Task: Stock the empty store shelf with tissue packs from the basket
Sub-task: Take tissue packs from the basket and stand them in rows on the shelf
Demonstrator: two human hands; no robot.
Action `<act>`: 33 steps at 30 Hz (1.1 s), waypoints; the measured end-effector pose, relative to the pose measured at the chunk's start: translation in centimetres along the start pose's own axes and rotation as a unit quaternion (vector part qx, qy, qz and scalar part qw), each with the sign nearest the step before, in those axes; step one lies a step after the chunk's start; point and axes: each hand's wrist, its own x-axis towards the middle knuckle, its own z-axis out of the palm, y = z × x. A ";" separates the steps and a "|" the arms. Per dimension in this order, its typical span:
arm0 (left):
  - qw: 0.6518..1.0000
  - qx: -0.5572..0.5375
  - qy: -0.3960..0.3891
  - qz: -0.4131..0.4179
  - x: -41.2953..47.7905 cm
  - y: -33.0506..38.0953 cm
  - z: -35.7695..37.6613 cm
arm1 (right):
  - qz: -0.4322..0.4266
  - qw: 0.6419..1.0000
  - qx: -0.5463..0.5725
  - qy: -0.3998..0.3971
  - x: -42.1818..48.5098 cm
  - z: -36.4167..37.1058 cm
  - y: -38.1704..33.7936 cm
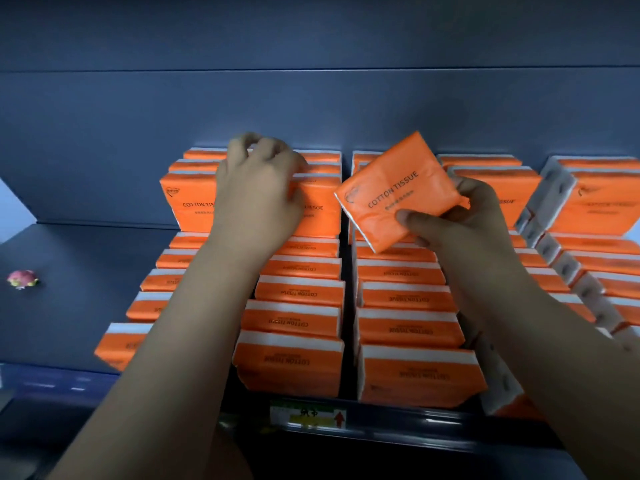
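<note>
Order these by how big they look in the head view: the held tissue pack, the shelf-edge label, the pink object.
1. held tissue pack, largest
2. label, clearly smaller though nearer the camera
3. pink object, smallest

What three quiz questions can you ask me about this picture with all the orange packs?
1. True or false: the right hand holds a tissue pack tilted above the rows.
2. Where is the left hand? A) at the upright packs at the back B) down at the price label C) holding a basket
3. Fill in: the small pink thing lies on the shelf to the ___ of the packs.
Key: 1 true; 2 A; 3 left.
</note>
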 end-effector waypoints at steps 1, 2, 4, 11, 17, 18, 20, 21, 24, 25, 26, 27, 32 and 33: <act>0.999 -0.001 0.031 -0.005 -0.3 0.7 -0.3 | -0.002 1.000 -0.002 0.004 0.1 0.1 0.1; 0.998 -0.016 0.061 -0.009 -0.7 1.6 -0.5 | -0.006 1.000 -0.007 0.008 0.2 0.1 0.3; 0.994 -0.063 0.087 -0.021 -1.4 3.5 -0.8 | -0.015 1.000 -0.017 0.014 0.4 0.2 0.5; 0.891 -0.416 -0.018 -0.180 -3.6 8.6 -0.8 | -0.014 0.996 -0.078 0.038 1.2 0.0 0.4; 0.894 -0.417 -0.034 -0.160 -4.0 9.0 0.8 | -0.045 0.950 -0.302 0.061 1.1 -0.6 0.7; 0.896 -0.412 -0.036 -0.159 -4.1 9.0 1.0 | -0.033 0.951 -0.304 0.048 1.0 -0.6 0.7; 0.896 -0.409 -0.046 -0.164 -4.2 9.1 1.3 | -0.026 0.952 -0.304 0.025 0.9 -0.7 0.4; 0.894 -0.411 -0.055 -0.167 -4.3 9.2 1.4 | -0.021 0.953 -0.303 0.019 0.8 -0.7 0.2; 0.883 -0.425 -0.091 -0.177 -4.3 9.5 1.6 | 0.012 0.957 -0.291 0.008 0.8 -0.8 -0.1; 0.881 -0.427 -0.103 -0.178 -4.2 9.5 1.8 | 0.020 0.956 -0.291 0.007 0.8 -0.8 -0.1; 0.879 -0.428 -0.111 -0.177 -4.3 9.4 2.2 | 0.029 0.956 -0.293 0.004 0.9 -0.9 -0.1; 0.876 -0.434 -0.114 -0.176 -4.4 9.4 2.5 | 0.038 0.955 -0.294 0.001 0.8 -0.9 -0.3; 0.842 -0.480 -0.117 -0.218 -4.3 9.9 2.9 | 0.078 0.956 -0.281 -0.033 0.4 -1.2 -0.6; 0.845 -0.471 -0.110 -0.226 -4.4 10.1 2.6 | 0.085 0.956 -0.278 -0.037 0.1 -1.4 -0.7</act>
